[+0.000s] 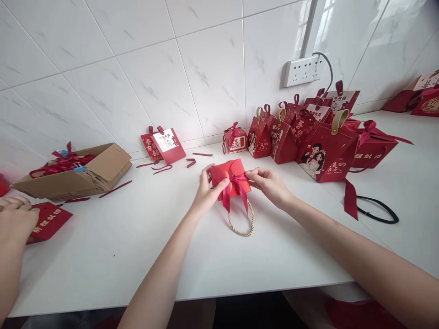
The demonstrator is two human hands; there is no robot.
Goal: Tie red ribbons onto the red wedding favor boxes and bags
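A small red gift box [226, 170] is held just over the white table, tied with a dark red ribbon bow [235, 179] whose two tails hang down its front. My left hand [208, 185] grips the box's left side, with the thumb on the front by the knot. At the right side, my right hand [267, 183] pinches a loop of the ribbon between thumb and fingers. A gold twisted cord handle [241, 234] loops down from the box toward me.
A cardboard box [113, 167] of red ribbons stands at left. Beside it, another person's hand [17, 214] touches a red box [51, 219]. Several red gift boxes [325, 151] stand at right, near a black elastic loop [380, 210]. Ribbon scraps [163, 169] lie at the back.
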